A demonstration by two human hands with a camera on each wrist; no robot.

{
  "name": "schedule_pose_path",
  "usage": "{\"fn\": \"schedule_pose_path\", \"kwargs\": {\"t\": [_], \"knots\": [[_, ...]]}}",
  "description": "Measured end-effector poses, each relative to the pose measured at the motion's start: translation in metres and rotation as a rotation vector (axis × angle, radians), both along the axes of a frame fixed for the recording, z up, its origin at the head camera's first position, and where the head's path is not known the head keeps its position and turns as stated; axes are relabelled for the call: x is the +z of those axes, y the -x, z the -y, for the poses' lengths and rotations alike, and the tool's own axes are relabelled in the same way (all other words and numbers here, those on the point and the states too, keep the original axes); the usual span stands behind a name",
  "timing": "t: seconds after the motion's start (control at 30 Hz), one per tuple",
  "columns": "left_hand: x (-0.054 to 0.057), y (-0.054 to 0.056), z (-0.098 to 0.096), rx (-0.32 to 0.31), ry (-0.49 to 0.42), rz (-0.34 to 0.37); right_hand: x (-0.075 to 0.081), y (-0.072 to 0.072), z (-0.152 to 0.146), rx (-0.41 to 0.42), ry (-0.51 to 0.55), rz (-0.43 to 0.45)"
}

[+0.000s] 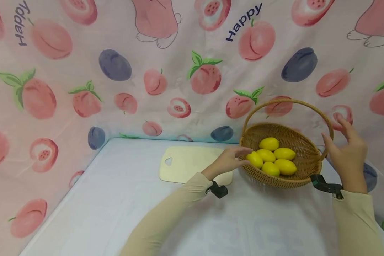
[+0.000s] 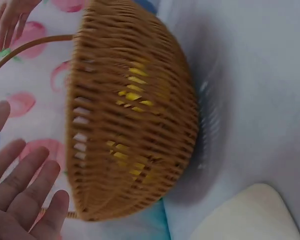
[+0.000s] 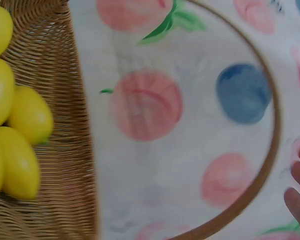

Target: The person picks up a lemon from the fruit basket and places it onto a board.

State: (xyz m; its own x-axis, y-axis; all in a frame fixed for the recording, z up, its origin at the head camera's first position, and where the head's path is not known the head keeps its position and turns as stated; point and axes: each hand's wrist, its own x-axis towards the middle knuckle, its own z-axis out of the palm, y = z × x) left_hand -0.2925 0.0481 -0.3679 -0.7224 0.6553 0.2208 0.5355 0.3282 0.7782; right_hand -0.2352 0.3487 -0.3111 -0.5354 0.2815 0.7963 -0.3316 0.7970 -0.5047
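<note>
A brown wicker basket (image 1: 307, 156) stands at the right rear of the table, its arched handle (image 1: 288, 101) upright. Inside are several yellow lemons (image 1: 285, 154), grouped toward the left; in the left wrist view, yellow shows through the weave. My left hand (image 1: 228, 161) is at the basket's left rim, fingers extended, and overlaps the edge in the head view. In the left wrist view its spread fingers (image 2: 27, 190) hold nothing. Just right of the handle, my right hand (image 1: 350, 154) is raised with thumb and fingers apart, holding nothing.
A cream cutting board (image 1: 187, 165) with a small handle hole lies left of the basket, partly behind my left forearm. A white cloth (image 1: 115, 213) covers the table. Fruit-patterned fabric (image 1: 166, 64) hangs close behind and at both sides.
</note>
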Motion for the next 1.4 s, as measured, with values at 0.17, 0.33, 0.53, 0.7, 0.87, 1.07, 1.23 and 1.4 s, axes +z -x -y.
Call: {"fn": "schedule_pose_path", "kwargs": {"t": [0.17,0.33,0.53,0.7,0.87,1.07,1.23,1.4], "knots": [[-0.003,0.001,-0.012,-0.012,0.097,-0.1,-0.021,0.01,-0.017,-0.012,0.195,0.106],[-0.004,0.009,-0.012,-0.031,0.118,-0.114,-0.043,0.018,-0.032,0.046,0.312,0.242],[-0.005,0.018,-0.011,-0.053,0.176,-0.19,-0.057,0.018,-0.041,0.173,0.233,0.363],[-0.005,0.019,-0.01,-0.077,0.237,-0.288,-0.062,0.016,-0.046,0.25,0.198,0.402],[-0.006,0.021,-0.006,-0.072,0.252,-0.305,-0.069,0.015,-0.049,0.377,0.197,0.398],[-0.004,0.027,0.003,-0.06,0.265,-0.3,-0.067,0.011,-0.053,0.448,0.176,0.496],[0.001,0.033,0.009,-0.086,0.312,-0.269,-0.064,0.009,-0.053,0.625,0.279,0.48],[0.015,0.039,0.015,-0.12,0.383,-0.175,-0.063,0.007,-0.048,0.856,0.426,0.427]]}}
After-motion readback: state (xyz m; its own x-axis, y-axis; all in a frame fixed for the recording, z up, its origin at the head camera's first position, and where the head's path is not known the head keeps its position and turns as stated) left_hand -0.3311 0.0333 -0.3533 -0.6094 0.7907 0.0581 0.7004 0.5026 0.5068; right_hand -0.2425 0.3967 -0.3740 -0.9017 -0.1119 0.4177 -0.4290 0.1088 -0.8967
